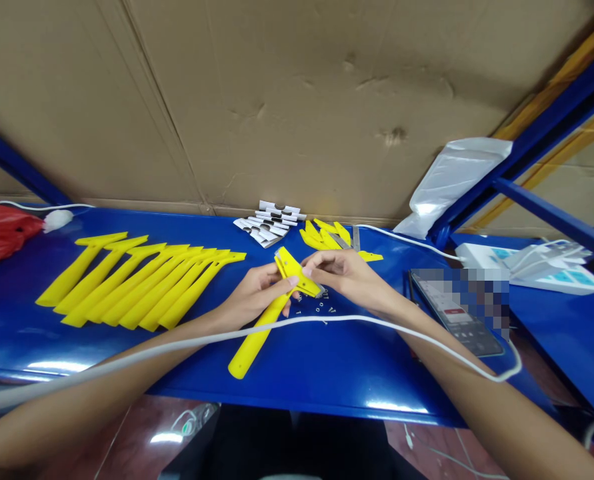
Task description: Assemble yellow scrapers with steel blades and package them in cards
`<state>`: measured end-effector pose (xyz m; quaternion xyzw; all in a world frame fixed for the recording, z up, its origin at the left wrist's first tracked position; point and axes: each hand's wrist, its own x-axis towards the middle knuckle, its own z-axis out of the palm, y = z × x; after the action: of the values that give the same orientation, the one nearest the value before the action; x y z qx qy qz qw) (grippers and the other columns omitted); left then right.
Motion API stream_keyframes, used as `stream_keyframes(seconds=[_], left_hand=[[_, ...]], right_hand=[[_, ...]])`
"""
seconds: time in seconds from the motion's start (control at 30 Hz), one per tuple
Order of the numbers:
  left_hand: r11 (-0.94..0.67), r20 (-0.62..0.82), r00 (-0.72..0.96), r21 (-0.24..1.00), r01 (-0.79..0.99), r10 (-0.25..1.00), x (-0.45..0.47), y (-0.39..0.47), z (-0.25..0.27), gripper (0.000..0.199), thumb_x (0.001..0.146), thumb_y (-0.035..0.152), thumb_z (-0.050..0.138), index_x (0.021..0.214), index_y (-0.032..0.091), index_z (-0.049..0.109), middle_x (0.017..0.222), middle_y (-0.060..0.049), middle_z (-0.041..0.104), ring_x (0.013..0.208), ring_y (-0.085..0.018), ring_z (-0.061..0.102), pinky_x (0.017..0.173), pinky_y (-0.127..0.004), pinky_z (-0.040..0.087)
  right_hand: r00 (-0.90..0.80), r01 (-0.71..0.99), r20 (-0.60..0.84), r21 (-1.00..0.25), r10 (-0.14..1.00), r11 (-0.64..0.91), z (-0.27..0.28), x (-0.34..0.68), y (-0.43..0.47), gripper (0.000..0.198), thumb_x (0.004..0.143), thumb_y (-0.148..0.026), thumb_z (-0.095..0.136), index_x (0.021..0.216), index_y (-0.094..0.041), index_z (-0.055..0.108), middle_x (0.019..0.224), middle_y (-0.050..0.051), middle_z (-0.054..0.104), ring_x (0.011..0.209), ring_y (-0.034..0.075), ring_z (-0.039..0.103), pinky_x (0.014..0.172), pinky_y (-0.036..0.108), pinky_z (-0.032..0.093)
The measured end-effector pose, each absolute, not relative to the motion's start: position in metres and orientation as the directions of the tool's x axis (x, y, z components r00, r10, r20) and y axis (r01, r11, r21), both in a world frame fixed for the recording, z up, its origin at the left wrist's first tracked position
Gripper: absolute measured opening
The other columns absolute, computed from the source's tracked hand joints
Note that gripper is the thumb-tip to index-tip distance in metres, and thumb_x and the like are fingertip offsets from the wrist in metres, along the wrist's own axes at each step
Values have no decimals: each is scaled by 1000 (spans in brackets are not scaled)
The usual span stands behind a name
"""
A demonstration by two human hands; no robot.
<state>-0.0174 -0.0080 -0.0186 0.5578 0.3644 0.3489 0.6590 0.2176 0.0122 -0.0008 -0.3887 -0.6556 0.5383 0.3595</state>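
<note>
In the middle of the head view is a yellow scraper [257, 343], its long handle slanting down to the left. My left hand [257, 293] is closed around the scraper where handle and wide head meet, thumb on top. Against the head's right side, my right hand [341, 272] has its fingers pinched together; whatever sits between the fingertips is too small to make out. A strip of metal shows along the head's lower right edge. Just below lie several small screws and nuts [319, 307], partly hidden by the head.
Several yellow scraper handles [141, 287] lie in a row on the left. Behind my hands are white-wrapped blades [271, 225] and yellow head pieces [327, 235]. A phone [457, 313] and power strip [527, 267] are on the right. A white cable [357, 319] crosses in front.
</note>
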Motion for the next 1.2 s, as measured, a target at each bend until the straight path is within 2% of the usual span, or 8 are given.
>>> stream_keyframes(seconds=[0.4,0.53,0.8,1.2], left_hand=[[124,-87,489,991,-43,868,-18,-8,-20,43,101,52,81,120,14,73,93,-5,78,65,-14,72,62,-25,57],[121,-81,488,991,-50,869,-19,-8,-21,40,102,49,80,120,14,74,94,-6,78,65,-14,73,62,-25,58],[122,-74,484,990,-69,872,-19,-8,-22,36,100,46,82,117,14,75,95,-8,81,63,-14,73,61,-26,59],[128,-55,485,985,-117,873,-18,-12,-15,36,93,37,89,115,12,74,89,-7,80,60,-14,71,57,-25,57]], right_hand=[[-452,131,56,-983,890,129,-3,217,13,36,83,-56,92,87,-22,80,102,5,81,89,20,70,80,35,55],[-439,138,64,-981,896,138,-5,218,14,37,83,-56,92,88,-22,80,102,5,82,90,20,71,83,36,56],[-426,156,81,-975,901,161,-4,218,15,38,85,-58,90,87,-22,79,96,4,81,84,19,69,77,35,53],[-445,90,139,-976,885,198,-2,219,14,33,87,-55,90,88,-23,80,93,3,81,81,18,70,75,35,55]])
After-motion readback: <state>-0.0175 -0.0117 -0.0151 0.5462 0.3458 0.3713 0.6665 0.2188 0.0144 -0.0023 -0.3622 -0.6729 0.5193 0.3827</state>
